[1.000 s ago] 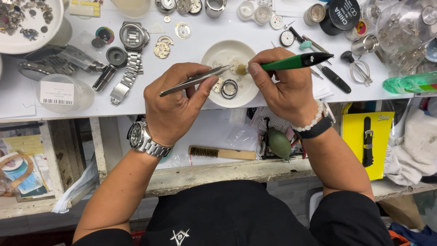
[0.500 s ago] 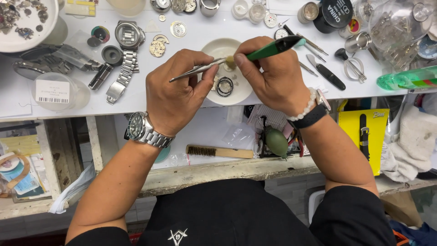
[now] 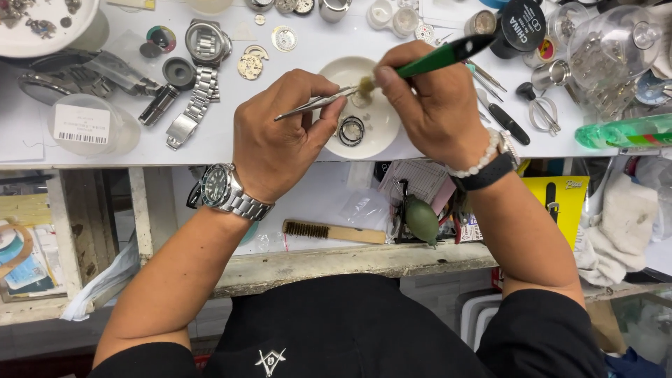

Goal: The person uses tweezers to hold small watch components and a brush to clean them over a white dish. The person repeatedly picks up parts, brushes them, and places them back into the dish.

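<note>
Tweezers (image 3: pixel 315 106) pinched in my left hand (image 3: pixel 283 133), tip holding tiny part, light, fragile, likely slippery; right hand (image 3: pixel 430 101) grips green brush (image 3: pixel 441 56) mid-handle over white dish (image 3: pixel 360 108).

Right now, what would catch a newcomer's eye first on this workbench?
The two hands at the centre: the left hand pinches tweezers and the right hand holds a green-handled brush, their tips meeting over a white dish. A dark ring lies in that dish. To the left, a steel watch lies among loose parts.
</note>
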